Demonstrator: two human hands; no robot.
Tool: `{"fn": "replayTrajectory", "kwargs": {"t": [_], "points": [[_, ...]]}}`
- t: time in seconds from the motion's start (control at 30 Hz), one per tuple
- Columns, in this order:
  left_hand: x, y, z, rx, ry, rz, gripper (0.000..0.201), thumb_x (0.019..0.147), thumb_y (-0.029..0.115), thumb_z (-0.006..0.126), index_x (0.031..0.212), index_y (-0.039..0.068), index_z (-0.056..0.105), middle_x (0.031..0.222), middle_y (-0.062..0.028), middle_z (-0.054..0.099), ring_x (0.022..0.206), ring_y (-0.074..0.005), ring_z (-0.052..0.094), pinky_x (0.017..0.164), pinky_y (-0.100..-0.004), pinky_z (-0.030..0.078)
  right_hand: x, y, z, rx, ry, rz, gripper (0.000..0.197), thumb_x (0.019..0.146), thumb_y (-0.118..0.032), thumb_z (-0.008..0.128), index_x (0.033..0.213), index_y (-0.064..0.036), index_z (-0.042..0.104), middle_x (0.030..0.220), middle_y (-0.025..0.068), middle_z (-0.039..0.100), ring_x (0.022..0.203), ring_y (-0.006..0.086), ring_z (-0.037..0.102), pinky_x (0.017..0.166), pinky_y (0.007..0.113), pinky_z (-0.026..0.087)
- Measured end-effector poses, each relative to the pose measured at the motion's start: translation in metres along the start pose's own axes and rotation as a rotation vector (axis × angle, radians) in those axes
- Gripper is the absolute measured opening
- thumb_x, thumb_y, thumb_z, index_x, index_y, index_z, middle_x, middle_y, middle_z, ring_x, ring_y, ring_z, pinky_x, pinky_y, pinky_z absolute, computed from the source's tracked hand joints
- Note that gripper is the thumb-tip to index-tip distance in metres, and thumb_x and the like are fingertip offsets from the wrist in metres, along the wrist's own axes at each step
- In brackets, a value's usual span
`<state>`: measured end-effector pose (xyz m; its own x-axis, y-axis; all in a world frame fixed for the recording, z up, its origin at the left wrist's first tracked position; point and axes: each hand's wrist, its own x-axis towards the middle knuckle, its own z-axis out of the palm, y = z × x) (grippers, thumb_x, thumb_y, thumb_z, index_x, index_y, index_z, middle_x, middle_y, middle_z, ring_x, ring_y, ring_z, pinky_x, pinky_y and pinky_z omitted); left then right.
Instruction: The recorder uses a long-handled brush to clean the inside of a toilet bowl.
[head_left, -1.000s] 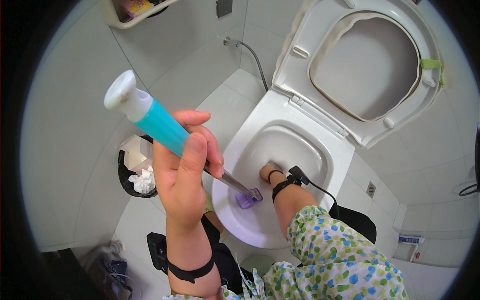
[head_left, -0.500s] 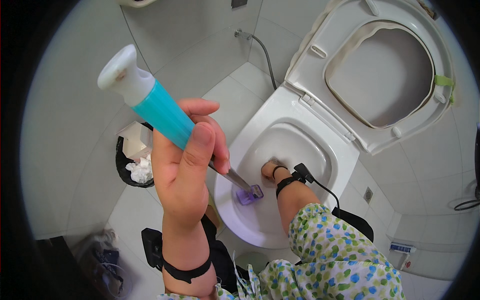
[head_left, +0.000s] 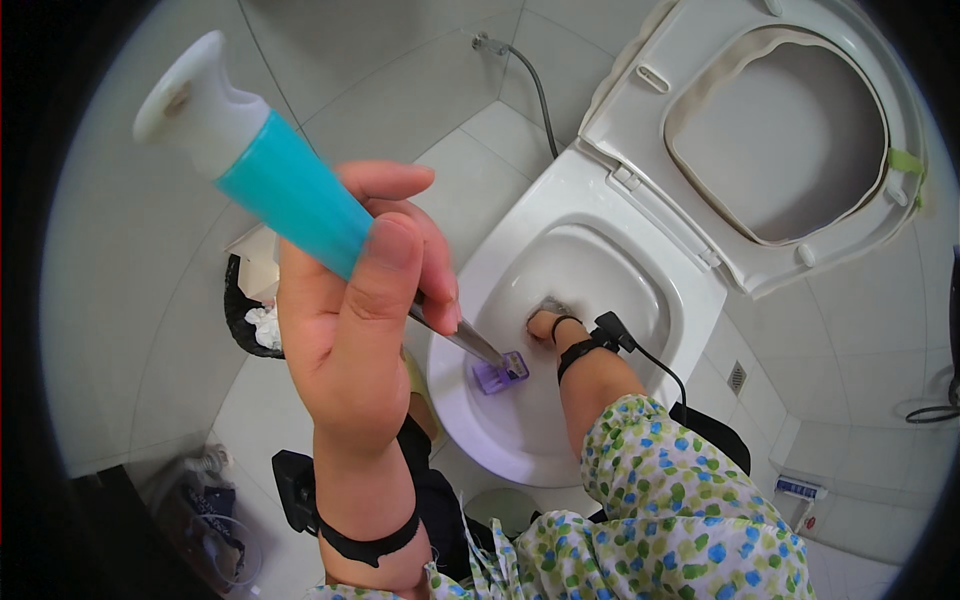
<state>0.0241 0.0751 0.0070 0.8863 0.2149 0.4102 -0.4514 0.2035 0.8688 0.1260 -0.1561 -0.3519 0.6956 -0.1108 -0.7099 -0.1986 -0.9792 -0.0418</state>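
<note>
My left hand (head_left: 340,330) is closed round a long-handled tool with a turquoise and white handle (head_left: 295,195) and a thin metal shaft. Its handle end rises toward the upper left. The shaft slants down into the toilet bowl (head_left: 470,425), where its tip meets a small translucent purple head (head_left: 500,373) against the bowl's inner wall. Deep inside the bowl, my right hand (head_left: 543,325) presses near the drain, next to a greyish patch that I cannot identify. The fingers of that hand are mostly hidden.
The toilet seat and lid (head_left: 655,130) stand raised at the upper right. A black-lined bin (head_left: 245,315) with white paper is at the left. A grey hose (head_left: 540,100) runs down the wall behind. A floor drain (head_left: 737,377) lies to the right.
My left hand and the tool's handle have shifted slightly left and up. The purple head stays at about the same spot in the bowl, and my right hand remains inside.
</note>
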Motion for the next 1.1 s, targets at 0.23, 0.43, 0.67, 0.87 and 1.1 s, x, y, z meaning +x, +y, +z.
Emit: {"fn": "replayTrajectory", "kwargs": {"t": [0.23,0.43,0.67,0.87,1.1], "points": [[0.004,-0.009,-0.002,0.004,-0.062,0.052,0.036,0.094,0.031,0.041,0.109,-0.002,0.045,0.068,-0.0053,0.045,0.050,-0.0108,0.042,0.050,-0.0257,0.038,0.001,0.004,-0.004,0.001,0.030,-0.026,0.037,0.074,-0.032,0.066,0.097,-0.0044,0.065,0.093,0.0173,0.064,0.084,0.0211,0.063,0.073,0.032,0.049],[0.002,-0.009,-0.002,0.047,-0.051,0.037,0.037,0.095,0.030,0.039,0.110,-0.003,0.045,0.069,-0.0052,0.045,0.050,-0.0106,0.043,0.050,-0.0253,0.038,-0.023,-0.013,0.002,0.051,0.125,-0.188,0.045,0.073,-0.040,0.071,0.100,-0.0044,0.066,0.097,0.0192,0.065,0.089,0.0210,0.064,0.078,0.031,0.049],[-0.003,-0.004,-0.008,0.022,-0.056,0.034,0.037,0.096,0.031,0.037,0.111,-0.002,0.045,0.068,-0.0049,0.044,0.049,-0.0102,0.042,0.050,-0.0248,0.037,0.023,0.004,0.010,0.604,-0.632,0.046,0.020,0.078,-0.006,0.039,0.058,-0.0105,0.040,0.049,0.0000,0.040,0.040,0.0105,0.040,0.033,0.024,0.029],[0.008,-0.002,-0.002,-0.007,-0.088,0.081,0.037,0.097,0.029,0.034,0.113,-0.002,0.044,0.067,-0.0036,0.044,0.049,-0.0095,0.041,0.049,-0.0248,0.037,0.035,0.038,0.000,1.562,-0.835,0.552,0.017,0.083,-0.007,0.038,0.067,-0.0119,0.041,0.053,-0.0017,0.039,0.040,0.0088,0.036,0.035,0.023,0.029],[0.005,-0.001,-0.001,-0.003,-0.081,0.091,0.037,0.097,0.028,0.032,0.113,-0.003,0.044,0.067,-0.0033,0.044,0.048,-0.0091,0.040,0.049,-0.0243,0.035,0.015,0.017,-0.012,1.015,-0.924,0.423,0.029,0.084,-0.013,0.036,0.056,-0.0124,0.034,0.045,-0.0025,0.032,0.036,0.0084,0.032,0.034,0.021,0.025]]}}
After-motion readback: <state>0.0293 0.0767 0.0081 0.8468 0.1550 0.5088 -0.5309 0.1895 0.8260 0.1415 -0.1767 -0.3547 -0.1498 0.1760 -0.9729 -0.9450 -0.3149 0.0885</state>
